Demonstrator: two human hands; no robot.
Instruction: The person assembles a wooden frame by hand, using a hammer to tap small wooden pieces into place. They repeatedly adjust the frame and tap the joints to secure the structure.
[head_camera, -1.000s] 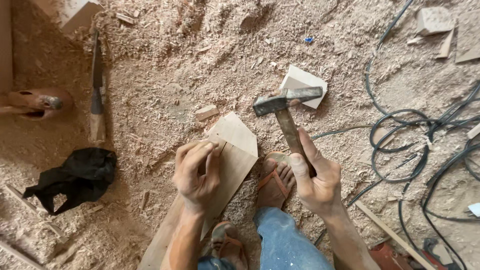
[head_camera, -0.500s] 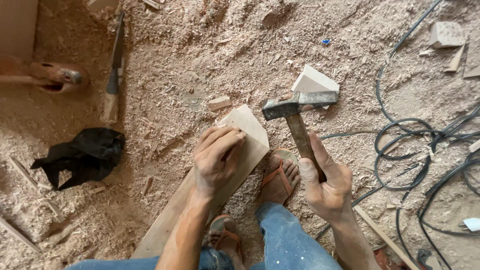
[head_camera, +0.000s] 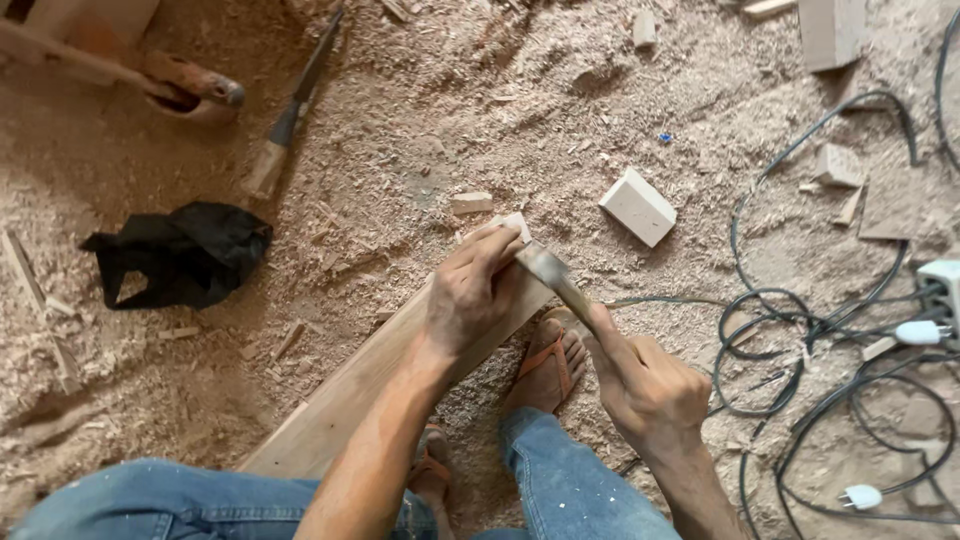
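Note:
A long wooden plank (head_camera: 340, 390) lies slanted on the sawdust-covered floor, its far end under my left hand (head_camera: 470, 295). That hand presses down on the plank's end, fingers pinched together near the corner. My right hand (head_camera: 645, 385) grips the wooden handle of a hammer (head_camera: 550, 272), whose blurred metal head is down against the plank right beside my left fingertips. My foot in a brown sandal (head_camera: 548, 365) rests next to the plank.
A pale wood block (head_camera: 637, 206) lies to the right, a small offcut (head_camera: 470, 202) just beyond the plank. A black cloth (head_camera: 180, 252) and a chisel-like tool (head_camera: 290, 115) lie left. Black cables (head_camera: 800, 330) and a white power strip (head_camera: 940, 285) sprawl at right.
The hammer has swung down from raised above the plank to its end beside my left fingers. The view has shifted so the wood block now sits further right.

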